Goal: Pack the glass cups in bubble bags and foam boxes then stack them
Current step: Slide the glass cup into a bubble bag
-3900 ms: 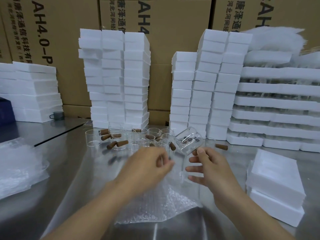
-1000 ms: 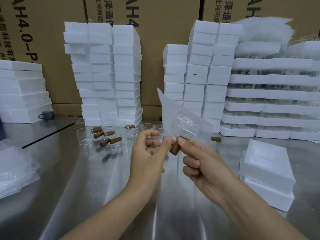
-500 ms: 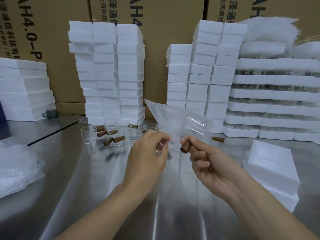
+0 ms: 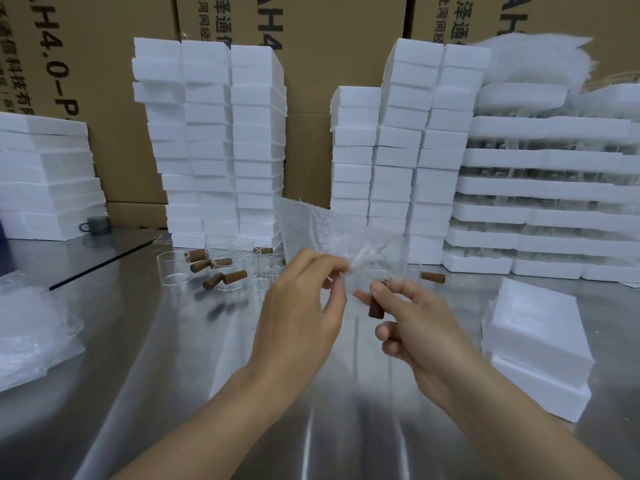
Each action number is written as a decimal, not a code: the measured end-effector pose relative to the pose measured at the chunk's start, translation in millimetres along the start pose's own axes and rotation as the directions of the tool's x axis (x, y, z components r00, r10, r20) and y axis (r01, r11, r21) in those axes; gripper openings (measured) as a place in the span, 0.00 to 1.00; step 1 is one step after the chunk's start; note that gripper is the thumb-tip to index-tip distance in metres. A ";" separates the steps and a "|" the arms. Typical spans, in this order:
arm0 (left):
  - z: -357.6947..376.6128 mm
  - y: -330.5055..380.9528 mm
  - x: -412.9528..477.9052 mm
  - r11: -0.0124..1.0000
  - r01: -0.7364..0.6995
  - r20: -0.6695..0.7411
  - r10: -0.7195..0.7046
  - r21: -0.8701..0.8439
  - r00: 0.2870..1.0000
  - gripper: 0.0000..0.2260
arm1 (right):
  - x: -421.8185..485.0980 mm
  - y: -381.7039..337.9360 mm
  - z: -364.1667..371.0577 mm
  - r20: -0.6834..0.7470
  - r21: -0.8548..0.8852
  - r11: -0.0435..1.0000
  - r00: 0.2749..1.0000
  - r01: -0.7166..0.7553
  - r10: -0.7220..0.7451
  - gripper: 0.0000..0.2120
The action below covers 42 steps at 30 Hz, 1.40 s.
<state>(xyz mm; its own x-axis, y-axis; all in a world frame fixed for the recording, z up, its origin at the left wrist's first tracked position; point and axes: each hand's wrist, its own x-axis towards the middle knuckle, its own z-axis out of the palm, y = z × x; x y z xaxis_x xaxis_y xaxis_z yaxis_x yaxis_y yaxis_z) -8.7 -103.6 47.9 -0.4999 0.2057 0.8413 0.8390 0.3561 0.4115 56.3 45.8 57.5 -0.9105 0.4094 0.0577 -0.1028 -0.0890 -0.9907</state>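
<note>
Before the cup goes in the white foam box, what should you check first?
1. Whole glass cup inside the bubble bag: not ok, the wooden handle pokes out below.
2. Grip of the left hand on the bag's edge: ok, pinching.
3. Grip of the right hand on the handle: ok.
4. A foam box close by on the table: ok, at the right.
5. That box open and ready: cannot tell.

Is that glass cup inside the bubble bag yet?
Partly: the glass cup shows through the bubble bag; its brown handle hangs outside, in the right hand.
</note>
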 end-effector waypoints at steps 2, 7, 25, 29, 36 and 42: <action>-2.2 -0.9 -0.8 0.999 -0.027 0.013 0.027 0.022 1.000 0.07 | -0.5 2.3 1.9 -0.025 -0.070 0.996 0.998 0.054 -0.056 0.07; -5.1 3.8 -2.1 0.966 -0.187 0.025 0.186 0.179 0.982 0.09 | 2.7 8.9 -0.3 -0.036 -0.238 0.960 0.986 0.149 -0.162 0.05; 0.5 16.8 -9.1 0.946 -0.317 0.104 0.309 0.072 0.945 0.07 | 9.6 5.9 -7.5 0.123 0.067 0.993 0.986 0.100 -0.108 0.09; 2.5 31.4 -14.7 0.917 -0.398 0.144 0.398 -0.027 0.906 0.06 | 8.4 6.5 -14.4 0.222 0.006 0.943 0.919 0.333 -0.326 0.07; -30.9 27.3 9.1 0.980 -0.185 -0.207 0.168 -0.067 0.964 0.14 | 6.2 2.6 -10.7 0.261 -0.071 0.937 0.913 0.341 -0.312 0.20; -55.3 -17.7 29.1 0.894 0.326 0.383 -0.198 -0.306 0.902 0.36 | 3.1 -8.3 -13.3 0.313 -0.106 0.953 0.919 0.285 -0.240 0.06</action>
<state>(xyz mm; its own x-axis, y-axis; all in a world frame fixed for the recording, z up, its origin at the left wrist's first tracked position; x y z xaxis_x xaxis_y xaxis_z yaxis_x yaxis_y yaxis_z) -26.2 -154.3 84.4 -0.6998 0.4637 0.5434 0.6530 0.1071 0.7497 59.7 59.8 64.2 -0.9374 0.1129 0.3294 -0.3150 0.1285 -0.9404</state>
